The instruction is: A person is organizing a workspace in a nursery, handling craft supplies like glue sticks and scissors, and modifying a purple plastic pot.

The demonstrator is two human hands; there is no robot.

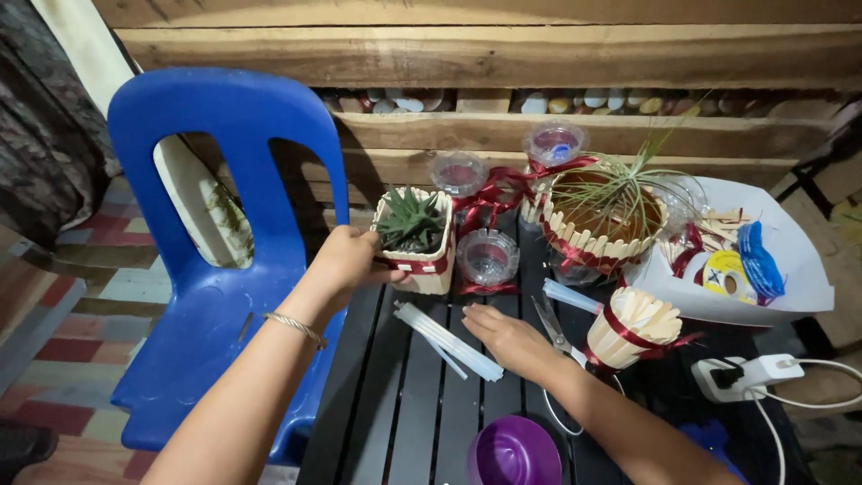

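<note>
Fingers of the left hand wrap the near-left side of the stick planter, a small square pot of pale craft sticks banded in red ribbon, holding a spiky green succulent; the grip at its side keeps it upright on the dark slatted surface.

Right hand: fingers nearly flat and loosely spread, resting on the surface just in front of the planter, fingertips at the end of a bundle of clear glue sticks; holding nothing.

Scissors: right of the planter, beside the right hand.

Clear glass cup: touching or just right of the planter.

Round stick planter with air plant: further right.

Blue plastic chair: left of the planter, against the surface's edge.

Purple bowl: well in front.
</note>
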